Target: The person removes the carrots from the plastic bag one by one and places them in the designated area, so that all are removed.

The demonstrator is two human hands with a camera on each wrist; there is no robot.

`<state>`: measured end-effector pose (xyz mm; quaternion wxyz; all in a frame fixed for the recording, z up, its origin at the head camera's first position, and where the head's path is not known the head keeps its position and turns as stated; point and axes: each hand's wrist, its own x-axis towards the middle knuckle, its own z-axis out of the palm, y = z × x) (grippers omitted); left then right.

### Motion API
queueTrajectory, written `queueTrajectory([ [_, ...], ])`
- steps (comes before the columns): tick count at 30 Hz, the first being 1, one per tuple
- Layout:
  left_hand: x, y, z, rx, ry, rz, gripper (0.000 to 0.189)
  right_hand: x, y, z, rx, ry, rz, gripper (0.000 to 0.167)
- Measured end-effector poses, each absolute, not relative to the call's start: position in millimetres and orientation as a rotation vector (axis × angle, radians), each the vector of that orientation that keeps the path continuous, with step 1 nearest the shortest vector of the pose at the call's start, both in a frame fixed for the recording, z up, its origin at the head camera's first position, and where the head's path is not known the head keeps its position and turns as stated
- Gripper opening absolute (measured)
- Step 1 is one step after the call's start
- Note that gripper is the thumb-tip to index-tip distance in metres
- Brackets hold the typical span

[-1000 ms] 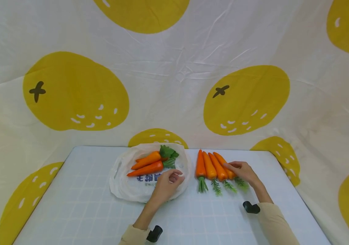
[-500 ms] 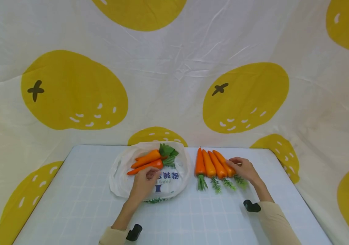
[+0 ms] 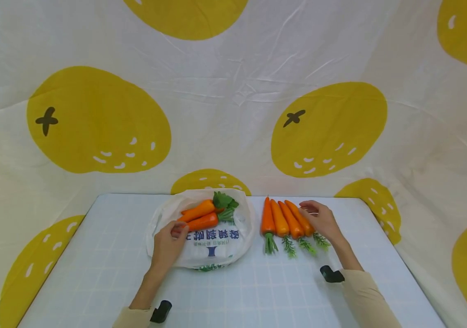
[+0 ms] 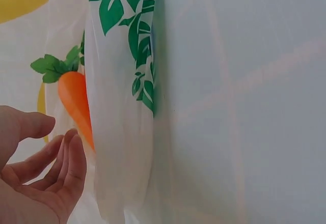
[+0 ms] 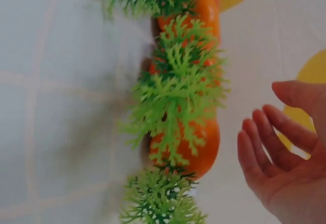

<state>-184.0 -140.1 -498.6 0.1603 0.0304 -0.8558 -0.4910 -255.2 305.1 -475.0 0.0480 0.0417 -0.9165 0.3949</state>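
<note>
A white plastic bag [image 3: 239, 248] with blue lettering lies open on the table, a few orange carrots in it, green tops to the right. My left hand [image 3: 167, 243] is over the bag's left part, fingertips at the tip of the front carrot [image 3: 205, 221]. Thumb and fingers stand apart with nothing between them in the left wrist view, beside an orange carrot [image 4: 74, 95]. To the bag's right, several carrots [image 3: 280, 221] lie side by side, leafy ends toward me. My right hand [image 3: 322, 223], fingers loosely bent and holding nothing, hovers beside the rightmost carrot [image 3: 297, 214].
A pale blue checked cloth covers the table [image 3: 94, 273]. Behind it hangs a white curtain [image 3: 225, 132] printed with large yellow fruit. Green leafy tops [image 5: 178, 91] fill the middle of the right wrist view.
My left hand has moved left across the bag, from near its right side to the front carrot's tip. My right hand has lifted slightly off the rightmost carrot.
</note>
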Motion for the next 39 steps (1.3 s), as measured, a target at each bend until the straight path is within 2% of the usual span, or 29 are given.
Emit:
queueTrajectory([
  [7, -184.5, -152.6, -499.9, 0.155, -2.444, -1.315, 0.020, -252.2, 282.0, -461.6, 0.168, -2.801, 1.211, 0.036],
  [16, -182.6, -162.7, -500.2, 0.216, -2.447, -1.220, 0.028, -248.6, 249.9, -445.3, 0.402, -2.667, 1.255, 0.028],
  [27, -186.4, -165.6, -505.6, 0.262, -2.525, -1.241, 0.038, -249.5, 202.7, -431.3, 0.561, -2.588, 1.363, 0.027],
  [39, -191.9, -167.0, -509.6, 0.306, -2.623, -1.217, 0.042, -250.6, 160.3, -421.6, 0.683, -2.584, 1.435, 0.033],
])
